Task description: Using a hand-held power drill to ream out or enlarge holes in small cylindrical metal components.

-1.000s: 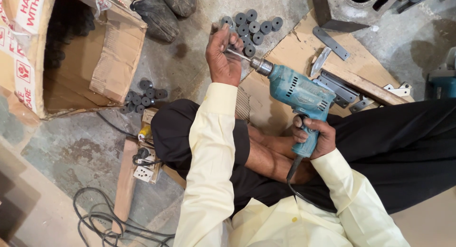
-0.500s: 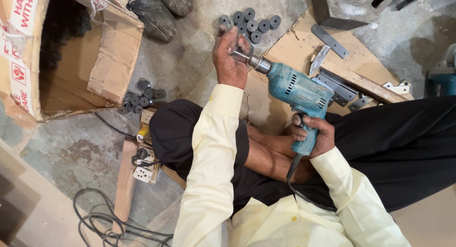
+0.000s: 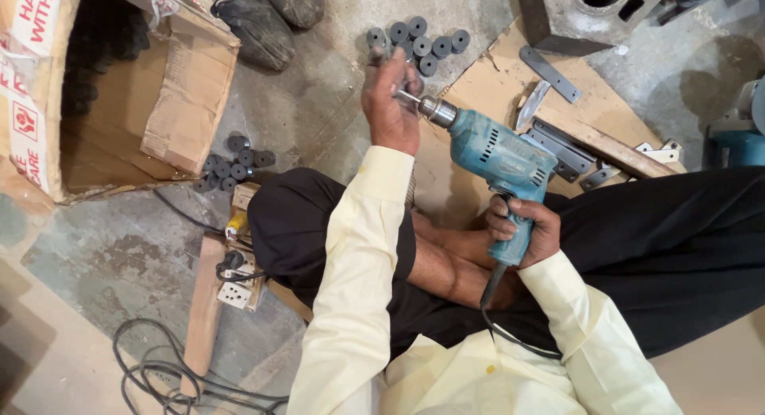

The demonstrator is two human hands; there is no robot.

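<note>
My right hand [image 3: 522, 228] grips the handle of a teal electric drill [image 3: 498, 156], which points up and to the left. My left hand [image 3: 390, 104] is closed around the tip of the drill bit just past the chuck [image 3: 437, 110]. It pinches a small dark part that my fingers mostly hide. A cluster of several dark round parts [image 3: 418, 42] lies on the floor just beyond my left hand. The drill's cord [image 3: 490, 291] hangs down over my lap.
A second cluster of dark round parts [image 3: 235, 164] lies beside an open cardboard box [image 3: 159, 104] on the left. There is also a power strip on a wooden board [image 3: 235, 283], a coiled cable [image 3: 159, 375], a cardboard sheet [image 3: 486, 80], metal brackets [image 3: 558, 140] and a metal block [image 3: 590, 12].
My left hand and the drill have shifted slightly to the right. The grip of both hands is the same.
</note>
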